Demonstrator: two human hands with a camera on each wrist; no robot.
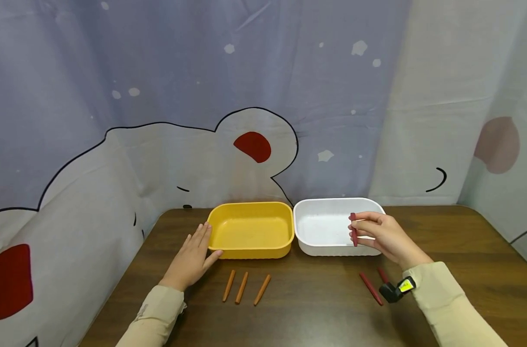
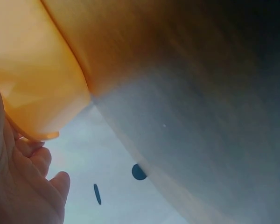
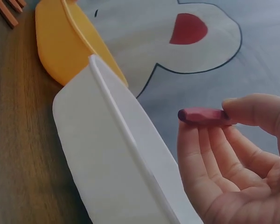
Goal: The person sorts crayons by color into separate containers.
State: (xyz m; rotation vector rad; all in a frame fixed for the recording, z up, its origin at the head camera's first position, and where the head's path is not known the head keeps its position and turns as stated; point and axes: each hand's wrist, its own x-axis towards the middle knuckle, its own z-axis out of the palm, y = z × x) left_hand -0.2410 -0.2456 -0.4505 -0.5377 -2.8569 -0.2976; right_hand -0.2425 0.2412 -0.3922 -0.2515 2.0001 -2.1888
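- Above the white tray (image 1: 332, 241), near its right front rim, the right hand (image 1: 386, 238) held one dark red crayon (image 1: 353, 230) upright, pinched between the thumb and the fingertips (image 3: 245, 109).
- The step in hand seemed to be sorting by colour: this crayon was over the white tray but not yet inside. The next move probably needed the hand to go lower and the fingers to let go.
- Left of the white tray, the left hand (image 1: 193, 258) lay flat with straight fingers against the yellow tray (image 1: 250, 250).
- I counted two trays, three orange crayons (image 1: 245, 287) in front of the yellow one, and two red crayons (image 1: 371, 287) on the wooden table (image 1: 315, 313), so three red in all.
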